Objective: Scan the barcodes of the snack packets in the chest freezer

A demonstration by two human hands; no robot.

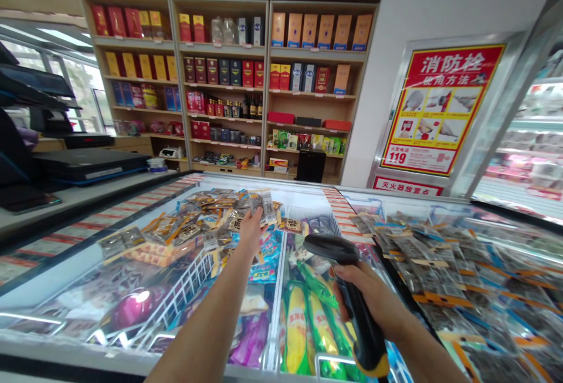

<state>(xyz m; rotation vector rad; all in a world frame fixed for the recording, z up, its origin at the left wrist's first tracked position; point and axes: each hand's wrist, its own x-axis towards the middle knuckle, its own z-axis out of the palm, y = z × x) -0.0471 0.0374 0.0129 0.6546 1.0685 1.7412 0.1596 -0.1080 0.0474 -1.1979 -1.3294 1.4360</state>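
My left hand (pixel 252 231) reaches forward over the freezer's glass top and pinches a small snack packet (pixel 264 207), its barcode label facing me. A loose pile of similar packets (pixel 193 219) lies around and behind it on the glass. In my right hand (pixel 373 298) is a black barcode scanner (pixel 358 301) with a yellow base, gripped by the handle. Its head points left, toward the packet, with a stretch of air between them. Under the scanner, bagged corn cobs (pixel 299 330) show inside the freezer.
More packets (pixel 440 260) cover the right freezer top. White wire baskets (pixel 185 289) and a purple bag (pixel 248 342) sit inside the freezer. A counter (pixel 88 195) with a black till stands left. Shelves (pixel 220 51) of boxes and a fire-hydrant poster (pixel 440 107) are behind.
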